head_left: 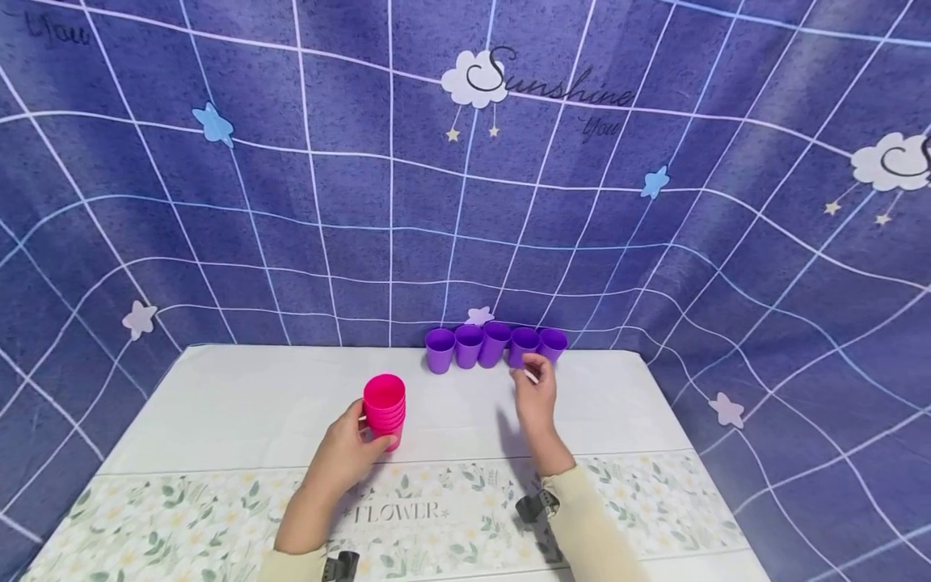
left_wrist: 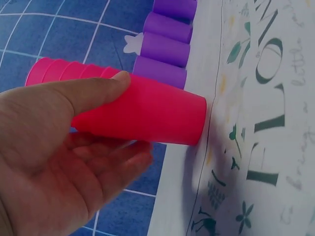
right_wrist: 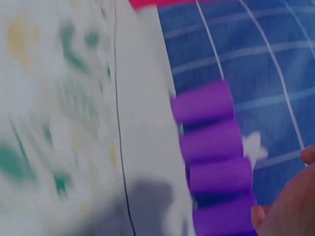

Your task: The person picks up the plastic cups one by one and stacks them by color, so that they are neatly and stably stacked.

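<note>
My left hand (head_left: 342,454) grips a nested stack of bright pink cups (head_left: 385,404), held upright with the mouths upward. In the left wrist view the thumb lies along one side of the pink stack (left_wrist: 152,108) and the fingers are on the other. At the table's back edge stands a row of several purple cups (head_left: 468,347), mouths up. My right hand (head_left: 537,396) is in front of the right end of that row, fingers loosely bent and holding nothing. Whether it touches a purple cup (right_wrist: 224,216) I cannot tell.
A white table (head_left: 254,404) has a flower-printed band with the word FLOWER across its front. Behind and on both sides hangs a blue curtain (head_left: 349,202) with a grid, clouds and stars. Dark straps with small devices (head_left: 537,507) sit at both wrists.
</note>
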`<state>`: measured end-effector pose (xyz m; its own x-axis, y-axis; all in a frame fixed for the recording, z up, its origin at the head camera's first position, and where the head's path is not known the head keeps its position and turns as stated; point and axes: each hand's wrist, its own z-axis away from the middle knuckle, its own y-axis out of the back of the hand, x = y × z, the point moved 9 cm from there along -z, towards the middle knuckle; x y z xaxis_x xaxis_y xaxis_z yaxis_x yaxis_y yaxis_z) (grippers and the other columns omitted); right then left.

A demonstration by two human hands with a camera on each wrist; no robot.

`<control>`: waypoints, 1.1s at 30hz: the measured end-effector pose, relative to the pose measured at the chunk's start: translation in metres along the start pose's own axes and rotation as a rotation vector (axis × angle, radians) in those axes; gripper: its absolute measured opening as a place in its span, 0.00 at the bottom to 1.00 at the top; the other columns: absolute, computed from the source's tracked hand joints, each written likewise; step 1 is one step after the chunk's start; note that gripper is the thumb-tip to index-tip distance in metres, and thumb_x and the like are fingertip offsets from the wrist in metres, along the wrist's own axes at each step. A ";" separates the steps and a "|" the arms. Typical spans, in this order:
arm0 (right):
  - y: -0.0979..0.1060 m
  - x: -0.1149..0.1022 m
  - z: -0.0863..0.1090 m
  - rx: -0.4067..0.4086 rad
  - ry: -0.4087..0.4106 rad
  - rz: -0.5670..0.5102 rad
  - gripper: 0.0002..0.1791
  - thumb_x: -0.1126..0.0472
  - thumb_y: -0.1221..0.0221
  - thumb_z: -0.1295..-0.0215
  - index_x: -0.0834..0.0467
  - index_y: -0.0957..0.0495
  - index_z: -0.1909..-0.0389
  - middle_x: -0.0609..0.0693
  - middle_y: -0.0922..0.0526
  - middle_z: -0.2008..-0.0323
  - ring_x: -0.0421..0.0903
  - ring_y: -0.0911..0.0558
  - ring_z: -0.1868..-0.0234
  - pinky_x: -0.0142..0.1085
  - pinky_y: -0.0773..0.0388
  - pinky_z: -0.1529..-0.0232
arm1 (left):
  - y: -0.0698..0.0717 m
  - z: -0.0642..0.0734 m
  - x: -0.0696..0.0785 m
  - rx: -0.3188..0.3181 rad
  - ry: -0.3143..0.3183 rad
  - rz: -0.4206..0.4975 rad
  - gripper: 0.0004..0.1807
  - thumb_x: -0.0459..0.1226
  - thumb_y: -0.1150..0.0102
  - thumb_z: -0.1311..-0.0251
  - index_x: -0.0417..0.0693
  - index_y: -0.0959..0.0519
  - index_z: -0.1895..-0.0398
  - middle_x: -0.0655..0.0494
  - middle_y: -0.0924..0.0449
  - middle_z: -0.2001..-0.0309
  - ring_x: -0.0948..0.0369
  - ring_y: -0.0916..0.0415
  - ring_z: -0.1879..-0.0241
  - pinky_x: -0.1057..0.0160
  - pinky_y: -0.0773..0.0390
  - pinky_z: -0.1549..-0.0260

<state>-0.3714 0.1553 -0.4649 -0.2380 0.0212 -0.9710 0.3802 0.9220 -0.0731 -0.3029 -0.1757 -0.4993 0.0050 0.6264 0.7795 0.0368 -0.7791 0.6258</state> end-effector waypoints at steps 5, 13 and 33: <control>0.028 -0.008 -0.017 0.113 0.035 0.038 0.20 0.76 0.41 0.46 0.73 0.31 0.50 0.56 0.26 0.55 0.45 0.27 0.52 0.27 0.24 0.51 | 0.009 0.004 -0.008 -0.036 0.046 -0.101 0.39 0.48 0.33 0.41 0.41 0.35 0.31 0.41 0.25 0.35 0.41 0.26 0.36 0.38 0.27 0.39; 0.049 0.039 -0.065 0.157 0.007 0.054 0.39 0.77 0.35 0.56 0.70 0.38 0.38 0.70 0.34 0.42 0.65 0.35 0.41 0.56 0.37 0.36 | 0.021 0.015 -0.020 -0.091 0.151 -0.105 0.15 0.45 0.34 0.40 0.43 0.23 0.61 0.52 0.20 0.69 0.57 0.23 0.71 0.60 0.24 0.74; 0.048 0.071 -0.101 -0.006 -0.097 0.172 0.51 0.74 0.34 0.51 0.62 0.48 0.26 0.69 0.35 0.32 0.64 0.32 0.31 0.51 0.34 0.27 | -0.034 0.037 0.024 -0.331 -0.065 0.118 0.28 0.48 0.36 0.38 0.41 0.24 0.39 0.43 0.21 0.40 0.44 0.22 0.41 0.46 0.19 0.44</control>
<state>-0.4608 0.2399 -0.5146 -0.0823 0.1417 -0.9865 0.4026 0.9102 0.0971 -0.2672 -0.1333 -0.5029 0.0539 0.5237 0.8502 -0.2938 -0.8054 0.5148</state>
